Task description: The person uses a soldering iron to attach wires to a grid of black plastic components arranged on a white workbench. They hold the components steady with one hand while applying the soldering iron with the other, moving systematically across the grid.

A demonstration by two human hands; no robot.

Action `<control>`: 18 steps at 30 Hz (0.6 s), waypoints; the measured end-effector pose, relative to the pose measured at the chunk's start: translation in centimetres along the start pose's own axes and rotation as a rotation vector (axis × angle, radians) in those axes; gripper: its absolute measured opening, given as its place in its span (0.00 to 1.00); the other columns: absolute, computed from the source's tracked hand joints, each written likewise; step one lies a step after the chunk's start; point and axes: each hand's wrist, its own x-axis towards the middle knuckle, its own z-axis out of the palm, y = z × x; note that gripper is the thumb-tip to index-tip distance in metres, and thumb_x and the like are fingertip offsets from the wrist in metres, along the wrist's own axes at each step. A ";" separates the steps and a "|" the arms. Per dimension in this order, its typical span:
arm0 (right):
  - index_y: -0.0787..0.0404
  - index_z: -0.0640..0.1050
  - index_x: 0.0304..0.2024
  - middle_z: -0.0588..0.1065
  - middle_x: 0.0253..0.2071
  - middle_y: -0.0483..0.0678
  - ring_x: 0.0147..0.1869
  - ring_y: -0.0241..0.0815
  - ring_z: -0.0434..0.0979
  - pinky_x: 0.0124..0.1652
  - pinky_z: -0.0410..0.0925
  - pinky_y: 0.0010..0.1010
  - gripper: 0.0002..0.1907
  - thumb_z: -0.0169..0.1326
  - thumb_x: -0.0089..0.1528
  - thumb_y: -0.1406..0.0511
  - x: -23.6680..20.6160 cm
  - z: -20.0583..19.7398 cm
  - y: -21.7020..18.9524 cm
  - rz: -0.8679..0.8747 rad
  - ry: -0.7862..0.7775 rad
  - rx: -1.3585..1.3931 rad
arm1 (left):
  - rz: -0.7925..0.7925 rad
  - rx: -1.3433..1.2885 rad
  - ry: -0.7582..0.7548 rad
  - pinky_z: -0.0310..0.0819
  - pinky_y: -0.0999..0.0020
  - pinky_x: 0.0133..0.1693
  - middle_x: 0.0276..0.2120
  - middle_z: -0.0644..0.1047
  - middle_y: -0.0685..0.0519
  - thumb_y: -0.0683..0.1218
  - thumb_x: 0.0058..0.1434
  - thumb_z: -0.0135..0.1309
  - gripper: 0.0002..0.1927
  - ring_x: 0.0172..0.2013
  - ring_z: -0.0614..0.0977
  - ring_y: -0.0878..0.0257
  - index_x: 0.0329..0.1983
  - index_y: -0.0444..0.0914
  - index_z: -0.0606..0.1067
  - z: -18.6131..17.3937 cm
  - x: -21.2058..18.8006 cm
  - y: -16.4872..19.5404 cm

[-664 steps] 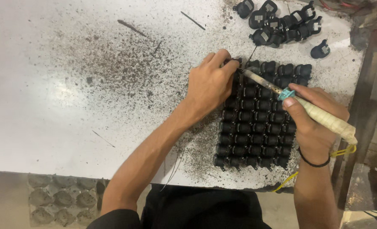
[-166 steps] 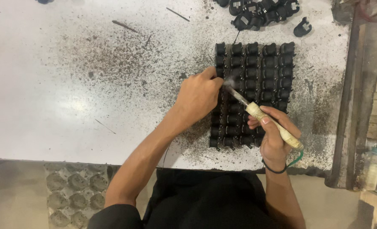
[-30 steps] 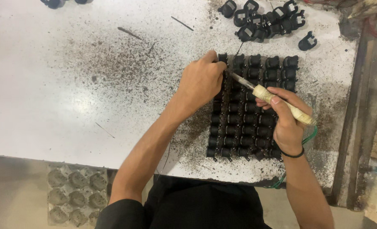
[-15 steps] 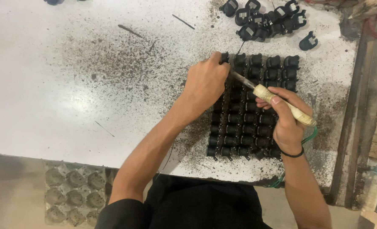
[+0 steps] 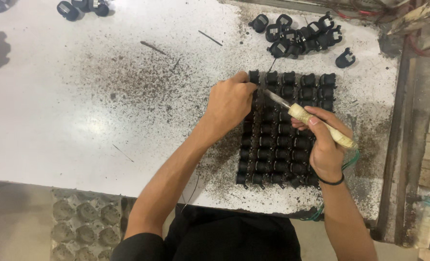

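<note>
Gripping a pale wooden-handled tool (image 5: 321, 126) in our right hand (image 5: 327, 150), left hand (image 5: 230, 102) pinching a gridded small black plastic part (image 5: 253, 77); loose black parts (image 5: 297, 37) piled beyond both.

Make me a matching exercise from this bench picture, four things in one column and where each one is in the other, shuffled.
Things:
1. left hand
2. right hand
3. loose heap of black parts
4. thin dark rod

Places:
A. lying alone on the white table, top centre
B. gripping the pale-handled tool
C. far edge, beyond the grid
D. on the top left corner of the grid of black parts

Pairs: 1-D, 2-B, 3-C, 4-A
</note>
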 end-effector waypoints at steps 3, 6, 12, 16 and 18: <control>0.75 0.77 0.55 0.80 0.47 0.61 0.46 0.49 0.83 0.48 0.76 0.34 0.14 0.49 0.70 0.71 0.0 0.0 -0.2 0.021 -0.007 -0.018 | 0.002 -0.014 0.017 0.78 0.50 0.33 0.35 0.78 0.48 0.40 0.57 0.55 0.08 0.29 0.82 0.45 0.36 0.39 0.83 0.1 -0.1 -0.1; 0.75 0.77 0.55 0.80 0.47 0.62 0.48 0.48 0.83 0.49 0.76 0.33 0.14 0.49 0.71 0.71 0.0 0.0 -0.3 0.016 0.009 -0.013 | 0.012 -0.002 0.022 0.77 0.50 0.33 0.35 0.78 0.48 0.40 0.58 0.56 0.06 0.29 0.82 0.45 0.35 0.38 0.82 0.4 -0.1 -0.4; 0.74 0.77 0.54 0.80 0.47 0.61 0.47 0.48 0.83 0.48 0.76 0.33 0.14 0.50 0.70 0.71 0.0 -0.1 -0.4 0.020 -0.036 -0.046 | 0.037 0.086 -0.068 0.77 0.53 0.28 0.35 0.77 0.43 0.41 0.61 0.55 0.07 0.26 0.82 0.47 0.38 0.32 0.77 1.1 0.8 -0.4; 0.72 0.78 0.54 0.81 0.46 0.60 0.46 0.48 0.84 0.47 0.77 0.35 0.13 0.51 0.70 0.70 0.6 -1.1 -1.4 -0.001 0.002 0.038 | 0.099 0.111 0.009 0.78 0.55 0.28 0.37 0.79 0.41 0.39 0.61 0.53 0.05 0.28 0.83 0.47 0.39 0.32 0.76 -1.4 1.0 1.8; 0.71 0.78 0.55 0.81 0.47 0.58 0.47 0.47 0.84 0.47 0.78 0.34 0.13 0.50 0.71 0.69 1.0 -1.7 -2.1 -0.104 0.042 0.048 | 0.025 0.095 -0.178 0.78 0.58 0.25 0.35 0.81 0.42 0.36 0.63 0.50 0.08 0.26 0.84 0.51 0.44 0.34 0.76 -3.7 0.9 3.7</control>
